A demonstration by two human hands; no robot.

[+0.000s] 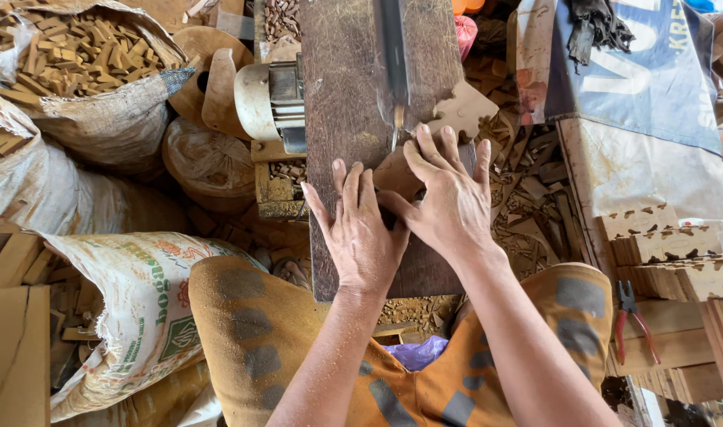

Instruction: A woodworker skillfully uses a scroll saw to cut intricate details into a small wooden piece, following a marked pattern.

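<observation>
Left hand (360,229): flat, fingers spread, palm pressed on the dark wooden bench (342,103); grips nothing, seems to brace the work from the near side.
Right hand (448,198): open, fingers splayed on the thin wooden cutout (456,115), pinning it flat rather than grasping.
Cutout: on the bench's right edge, partly overhanging, its notch against the saw blade (396,119).
Blade: upright through the bench, just beyond the fingertips.
Motor (270,99): off the bench's left edge.
Surroundings: sacks of wood blocks (77,55) left; red-handled pliers (632,320) right.
</observation>
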